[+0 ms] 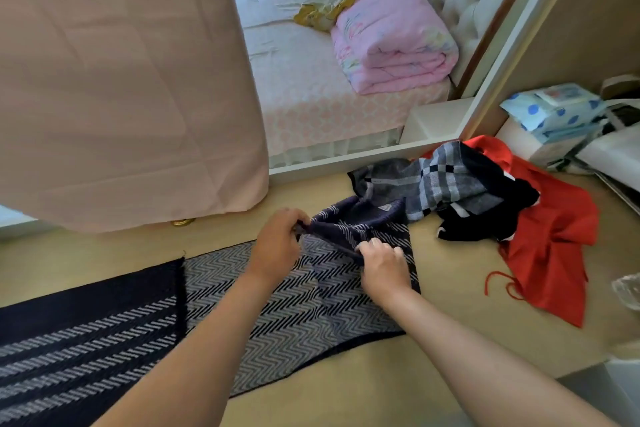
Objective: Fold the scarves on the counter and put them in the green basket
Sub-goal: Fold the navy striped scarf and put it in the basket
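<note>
Step in hand, judged from the lay of the cloth: an early fold of the navy herringbone scarf.

The scarf is spread lengthwise on the table, from the lower left edge of view to the middle. Its far end is lifted and doubled back over the flat part.

Left hand: fingers are curled and the raised edge is pinched at its left corner. Right hand: the same edge is pinched further right, with the fingers curled down over the cloth. Both grips are closed on the scarf, and the cloth between them is drawn fairly taut.

Waiting pile, just beyond the right hand: a grey plaid scarf, a black scarf and a red scarf furthest right. All are crumpled and overlapping. None is folded yet.

Green basket: not seen, so its place cannot be told.

A pink cloth is hung at upper left, its hem close above the table.

Next move, as judged: the pinched end is to be carried toward the near-left end until the edges are matched, then the fold is to be pressed flat. Even tension in both grips is called for, or the fold may be skewed. Most of the task is judged undone.
</note>
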Tool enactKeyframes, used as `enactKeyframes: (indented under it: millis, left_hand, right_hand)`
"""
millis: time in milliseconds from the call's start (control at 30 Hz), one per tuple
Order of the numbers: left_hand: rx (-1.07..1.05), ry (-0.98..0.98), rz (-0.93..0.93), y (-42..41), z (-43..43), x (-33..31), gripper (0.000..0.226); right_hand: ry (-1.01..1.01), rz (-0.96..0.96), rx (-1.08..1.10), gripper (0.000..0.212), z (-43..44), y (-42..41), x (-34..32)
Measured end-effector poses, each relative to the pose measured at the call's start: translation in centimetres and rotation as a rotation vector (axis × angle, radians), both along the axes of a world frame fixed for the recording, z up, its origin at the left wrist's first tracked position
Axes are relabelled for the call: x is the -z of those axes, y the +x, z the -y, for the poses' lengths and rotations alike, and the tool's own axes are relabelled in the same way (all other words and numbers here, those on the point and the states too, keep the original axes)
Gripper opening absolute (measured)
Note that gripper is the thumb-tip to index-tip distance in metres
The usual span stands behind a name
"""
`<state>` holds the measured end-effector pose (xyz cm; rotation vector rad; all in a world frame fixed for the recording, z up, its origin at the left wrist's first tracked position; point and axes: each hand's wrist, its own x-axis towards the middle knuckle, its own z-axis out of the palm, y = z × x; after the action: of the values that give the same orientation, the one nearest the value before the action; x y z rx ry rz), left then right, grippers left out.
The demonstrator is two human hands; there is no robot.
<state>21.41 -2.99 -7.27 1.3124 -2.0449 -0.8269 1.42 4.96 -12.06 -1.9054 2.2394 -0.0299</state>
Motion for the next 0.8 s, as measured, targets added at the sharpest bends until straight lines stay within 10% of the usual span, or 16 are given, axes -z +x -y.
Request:
enactKeyframes:
  millis: [233, 533, 667, 800]
  left_hand:
    - [0.166, 0.042, 0.606, 8.4, -2.0, -1.0, 0.025]
    - [0.279, 1.145, 0.782, 9.1, -3.0, 2.1, 0.024]
    - [0.229, 0.648, 0.715, 5.6, -1.1, 3.6, 0.023]
    - [0.014, 0.264, 0.609, 3.7, 0.7, 6.1, 0.039]
  right_hand:
    - [-0.003, 0.073, -0.132, 0.026, -0.7, 2.2, -1.2]
    - [0.549, 0.152, -0.221, 0.032, -2.2, 2.9, -0.9]
    - [0.464, 0.383, -0.091, 0.033, -1.0, 0.8, -0.8]
    - [0.198, 0.184, -0.094, 0.031, 2.0, -0.9, 0.4]
